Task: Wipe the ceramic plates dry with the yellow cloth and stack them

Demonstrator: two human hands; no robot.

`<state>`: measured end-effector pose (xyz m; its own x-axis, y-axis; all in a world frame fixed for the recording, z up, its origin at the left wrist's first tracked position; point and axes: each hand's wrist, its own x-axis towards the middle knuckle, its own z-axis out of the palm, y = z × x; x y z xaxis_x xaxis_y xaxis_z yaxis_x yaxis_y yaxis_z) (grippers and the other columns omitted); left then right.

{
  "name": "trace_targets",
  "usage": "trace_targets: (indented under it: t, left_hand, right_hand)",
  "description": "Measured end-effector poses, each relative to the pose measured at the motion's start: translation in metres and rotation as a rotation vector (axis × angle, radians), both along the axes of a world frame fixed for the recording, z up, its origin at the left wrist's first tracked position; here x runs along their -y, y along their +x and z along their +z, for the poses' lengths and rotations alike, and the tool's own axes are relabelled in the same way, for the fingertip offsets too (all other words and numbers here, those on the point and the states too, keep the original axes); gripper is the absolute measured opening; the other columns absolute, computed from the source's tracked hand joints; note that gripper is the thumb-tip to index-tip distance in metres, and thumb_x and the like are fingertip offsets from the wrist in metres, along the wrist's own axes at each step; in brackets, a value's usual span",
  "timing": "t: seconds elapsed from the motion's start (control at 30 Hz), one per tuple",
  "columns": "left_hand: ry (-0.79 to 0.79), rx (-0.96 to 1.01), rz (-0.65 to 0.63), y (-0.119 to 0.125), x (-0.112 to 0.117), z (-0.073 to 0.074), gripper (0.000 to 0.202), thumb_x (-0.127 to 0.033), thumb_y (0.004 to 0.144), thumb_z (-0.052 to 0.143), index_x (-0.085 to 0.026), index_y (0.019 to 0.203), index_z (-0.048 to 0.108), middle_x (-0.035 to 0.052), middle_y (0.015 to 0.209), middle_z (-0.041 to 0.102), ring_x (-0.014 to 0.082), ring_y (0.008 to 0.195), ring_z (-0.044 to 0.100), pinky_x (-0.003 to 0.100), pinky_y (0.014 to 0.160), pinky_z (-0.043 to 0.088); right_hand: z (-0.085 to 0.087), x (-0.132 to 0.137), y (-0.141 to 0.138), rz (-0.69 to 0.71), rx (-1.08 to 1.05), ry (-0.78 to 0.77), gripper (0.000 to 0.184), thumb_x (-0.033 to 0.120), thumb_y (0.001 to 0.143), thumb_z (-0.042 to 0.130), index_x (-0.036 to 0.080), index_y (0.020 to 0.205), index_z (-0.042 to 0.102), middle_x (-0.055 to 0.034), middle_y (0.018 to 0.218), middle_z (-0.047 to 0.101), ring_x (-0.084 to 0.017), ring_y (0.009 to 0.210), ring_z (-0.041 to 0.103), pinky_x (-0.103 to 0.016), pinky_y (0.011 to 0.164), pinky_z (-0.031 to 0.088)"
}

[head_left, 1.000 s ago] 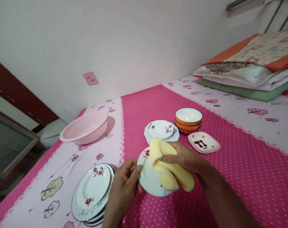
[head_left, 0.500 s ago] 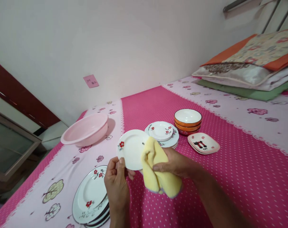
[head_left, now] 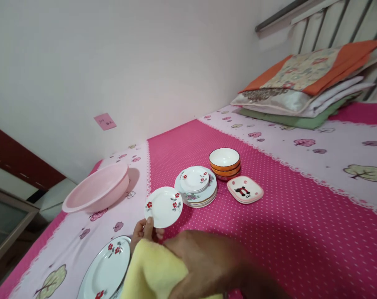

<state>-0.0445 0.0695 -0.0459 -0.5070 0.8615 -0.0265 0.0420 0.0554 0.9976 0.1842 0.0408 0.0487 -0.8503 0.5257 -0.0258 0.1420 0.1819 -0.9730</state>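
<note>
My left hand (head_left: 145,231) grips the lower left rim of a small white plate (head_left: 163,207) with red flowers, thumb on top. The plate is tilted up, its face towards me. My right hand (head_left: 204,257) is closed on a yellow cloth (head_left: 155,270), nearer to me and apart from the plate; it hides part of my left wrist. Beyond the held plate stands a stack of plates (head_left: 196,187), small flowered ones on top of larger ones. At the lower left lies a stack of larger flowered plates (head_left: 109,270), partly covered by the cloth.
A pink basin (head_left: 96,189) rests on the bed at the left. Right of the plates are stacked orange bowls (head_left: 225,162) and square cat-print dishes (head_left: 245,189). Folded bedding and pillows (head_left: 300,87) lie at the back right, by the wall (head_left: 163,62).
My right hand has drawn the yellow cloth off the plate, towards me and to the left. The plate's right-hand flowers now show. The camera view has shifted, moving the scene left.
</note>
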Motion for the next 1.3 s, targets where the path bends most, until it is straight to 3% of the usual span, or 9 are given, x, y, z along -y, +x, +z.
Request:
trace_targets:
  t: [0.1,0.27,0.43,0.57,0.73,0.87,1.1,1.2,1.3]
  left_hand:
    - [-0.003,0.088,-0.121,0.018,-0.029,0.000,0.065,-0.069,0.046,0.091,-0.023,0.076,0.056,0.0005,0.050,0.063,0.0176,0.043,0.053,0.032,0.046,0.042]
    - [0.110,0.124,-0.171,0.059,-0.073,0.009,0.050,-0.060,0.062,0.086,-0.024,0.078,0.055,-0.0028,0.054,0.061,0.0150,0.051,0.056,0.030,0.056,0.047]
    - [0.143,0.139,-0.189,0.088,-0.098,0.009,0.037,-0.049,0.076,0.080,-0.023,0.079,0.054,-0.0053,0.058,0.060,0.0130,0.052,0.058,0.029,0.060,0.050]
    - [0.117,0.149,-0.189,0.098,-0.104,0.000,0.030,-0.044,0.081,0.077,-0.022,0.079,0.056,-0.0055,0.058,0.060,0.0125,0.049,0.059,0.028,0.059,0.050]
    - [0.072,0.156,-0.190,0.098,-0.108,-0.011,0.021,-0.035,0.086,0.072,-0.022,0.079,0.057,-0.0043,0.055,0.061,0.0132,0.048,0.059,0.027,0.056,0.049]
    - [0.061,0.141,-0.207,0.095,-0.111,-0.015,0.026,-0.040,0.082,0.076,-0.022,0.078,0.058,-0.0033,0.056,0.063,0.0132,0.048,0.059,0.027,0.055,0.048]
    - [0.035,0.058,-0.233,0.088,-0.114,-0.013,0.038,-0.044,0.068,0.086,-0.018,0.083,0.063,-0.0008,0.053,0.066,0.0153,0.047,0.060,0.028,0.053,0.048]
    - [0.031,0.025,-0.259,0.087,-0.113,-0.008,0.046,-0.046,0.065,0.087,-0.015,0.093,0.066,-0.0004,0.053,0.066,0.0160,0.047,0.060,0.029,0.053,0.048]
    - [0.032,-0.016,-0.283,0.087,-0.112,-0.004,0.049,-0.048,0.063,0.087,-0.013,0.092,0.069,-0.0014,0.052,0.064,0.0144,0.045,0.057,0.027,0.049,0.044]
  right_hand:
    - [0.005,0.001,0.003,-0.012,0.061,0.063,0.071,0.051,0.058,0.093,0.019,0.118,0.071,-0.0019,0.094,0.072,-0.017,0.077,0.064,-0.021,0.059,0.043]
    - [0.008,0.001,0.015,-0.045,0.030,0.044,0.075,0.055,0.062,0.090,0.024,0.126,0.069,-0.0011,0.093,0.071,-0.018,0.077,0.063,-0.022,0.061,0.044]
    - [0.005,0.002,0.021,-0.087,0.072,0.033,0.073,0.059,0.062,0.089,0.027,0.124,0.069,-0.0005,0.093,0.071,-0.018,0.072,0.064,-0.024,0.059,0.044]
    - [0.006,0.000,0.024,-0.082,0.070,0.034,0.072,0.059,0.063,0.089,0.024,0.122,0.069,-0.0017,0.096,0.072,-0.019,0.078,0.066,-0.025,0.063,0.045]
    - [0.012,-0.002,0.026,-0.037,-0.055,0.030,0.054,0.057,0.070,0.087,0.023,0.109,0.070,0.0026,0.086,0.068,-0.017,0.083,0.065,-0.023,0.075,0.046]
    - [0.014,-0.004,0.027,-0.022,-0.060,0.035,0.051,0.055,0.070,0.088,0.023,0.104,0.070,0.0031,0.079,0.066,-0.020,0.089,0.067,-0.025,0.082,0.049]
    - [0.013,-0.006,0.026,-0.002,-0.123,0.076,0.050,0.053,0.076,0.086,0.020,0.111,0.072,0.0012,0.081,0.069,-0.026,0.118,0.065,-0.032,0.105,0.045]
    - [0.015,-0.005,0.027,-0.053,-0.112,0.083,0.056,0.053,0.073,0.089,0.017,0.112,0.072,-0.0028,0.095,0.073,-0.029,0.125,0.062,-0.035,0.107,0.045]
    - [0.021,-0.006,0.031,-0.052,-0.073,0.068,0.059,0.054,0.068,0.092,0.018,0.110,0.073,-0.0041,0.100,0.073,-0.031,0.126,0.062,-0.035,0.105,0.048]
